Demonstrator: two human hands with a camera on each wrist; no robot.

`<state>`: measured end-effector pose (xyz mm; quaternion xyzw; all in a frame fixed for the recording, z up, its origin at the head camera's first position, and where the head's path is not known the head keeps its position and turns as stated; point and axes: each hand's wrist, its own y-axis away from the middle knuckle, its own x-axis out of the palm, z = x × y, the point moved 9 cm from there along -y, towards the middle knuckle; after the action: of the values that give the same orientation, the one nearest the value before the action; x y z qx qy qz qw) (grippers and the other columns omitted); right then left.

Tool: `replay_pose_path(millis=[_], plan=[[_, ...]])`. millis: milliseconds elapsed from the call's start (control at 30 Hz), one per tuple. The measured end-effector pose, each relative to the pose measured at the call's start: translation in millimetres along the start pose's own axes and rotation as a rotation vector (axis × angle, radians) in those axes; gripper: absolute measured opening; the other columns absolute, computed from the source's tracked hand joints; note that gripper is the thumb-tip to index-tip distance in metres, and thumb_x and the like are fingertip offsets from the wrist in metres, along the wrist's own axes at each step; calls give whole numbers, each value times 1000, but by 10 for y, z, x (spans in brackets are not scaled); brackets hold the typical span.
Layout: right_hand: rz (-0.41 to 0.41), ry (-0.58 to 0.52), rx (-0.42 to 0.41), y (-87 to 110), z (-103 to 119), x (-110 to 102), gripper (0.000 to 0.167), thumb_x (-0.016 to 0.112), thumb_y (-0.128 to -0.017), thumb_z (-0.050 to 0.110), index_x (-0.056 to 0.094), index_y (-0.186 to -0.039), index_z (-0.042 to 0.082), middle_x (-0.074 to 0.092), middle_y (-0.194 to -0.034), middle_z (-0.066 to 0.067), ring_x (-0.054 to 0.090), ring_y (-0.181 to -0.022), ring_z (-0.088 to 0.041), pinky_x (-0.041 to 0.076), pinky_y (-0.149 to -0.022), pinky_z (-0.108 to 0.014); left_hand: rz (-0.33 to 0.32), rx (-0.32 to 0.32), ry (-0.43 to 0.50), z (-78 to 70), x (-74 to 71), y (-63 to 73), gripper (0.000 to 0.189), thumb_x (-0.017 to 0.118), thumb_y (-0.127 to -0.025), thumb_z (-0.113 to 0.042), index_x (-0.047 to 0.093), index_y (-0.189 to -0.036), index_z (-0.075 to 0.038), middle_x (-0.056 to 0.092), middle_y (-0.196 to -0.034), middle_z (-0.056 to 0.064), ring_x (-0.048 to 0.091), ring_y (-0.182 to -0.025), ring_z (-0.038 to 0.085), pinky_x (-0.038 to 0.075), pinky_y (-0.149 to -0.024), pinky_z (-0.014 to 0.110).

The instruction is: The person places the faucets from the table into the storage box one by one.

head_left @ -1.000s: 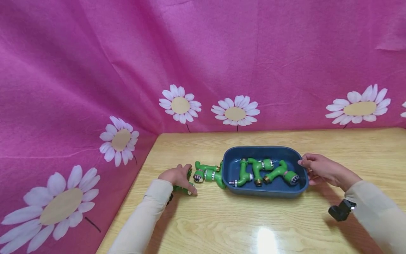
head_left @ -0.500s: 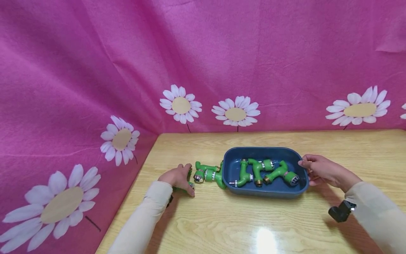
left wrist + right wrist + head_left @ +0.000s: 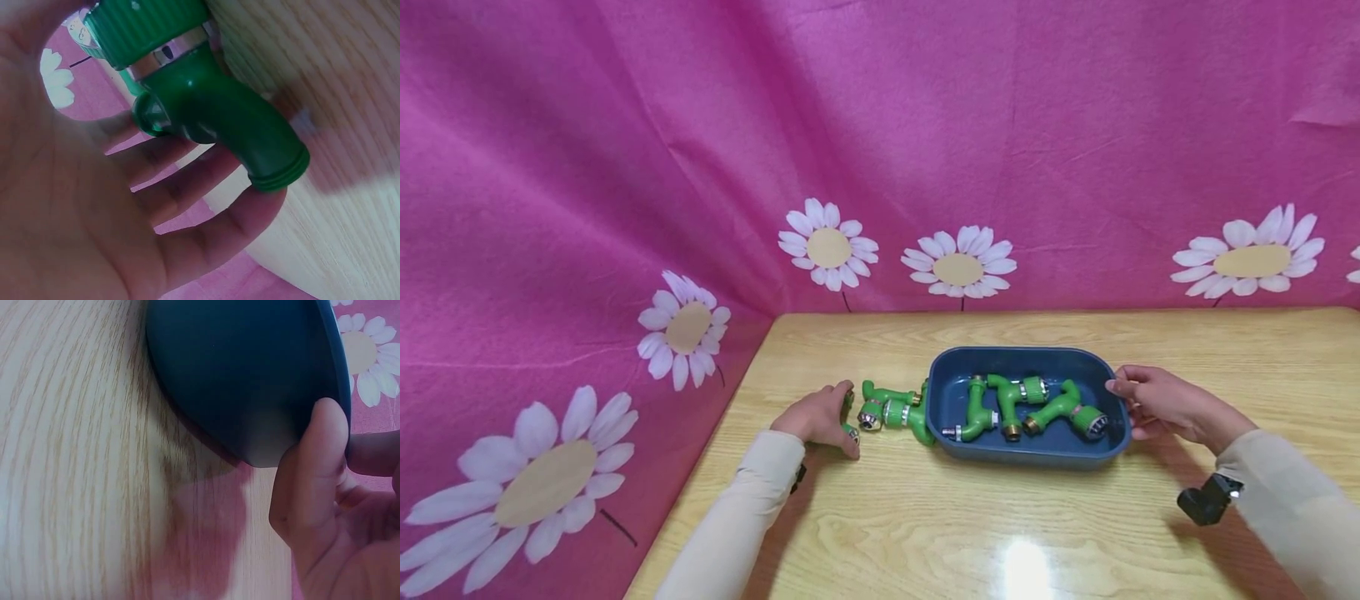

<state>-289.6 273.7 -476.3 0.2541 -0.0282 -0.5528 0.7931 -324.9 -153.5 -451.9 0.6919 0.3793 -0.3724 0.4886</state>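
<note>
In the left wrist view, my left hand holds a green plastic tap with a ribbed knob and silver collar, its fingers curled behind the spout. The head view hides most of that tap under the hand. On the right, my right hand pinches the end rim of a dark blue bin, thumb on the inner side and fingers outside. Three green taps lie inside the bin, among them one with a ribbed knob.
Between my left hand and the bin, more green taps lie close together, one against the bin's left end. Everything stands on a wood-grain table. A pink cloth with daisies hangs behind and at the left.
My left thumb has drawn in closer to the fingers around the tap, and that hand has shifted very slightly left. The right hand and the bin look nearly unchanged.
</note>
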Motion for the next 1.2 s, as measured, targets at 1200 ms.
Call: replay_pose_path(millis=[1200], plan=[[3,-4,-12,-15,-20,-12,22,39,-107,22,46,-87,16,48,-76,2,57,-64,-8,55,-58,-23,-137,54,49,19,-286,34,105,89,-68,-37,32,-153,-19,57,-134,11,60,-115,27,51,-99,51]])
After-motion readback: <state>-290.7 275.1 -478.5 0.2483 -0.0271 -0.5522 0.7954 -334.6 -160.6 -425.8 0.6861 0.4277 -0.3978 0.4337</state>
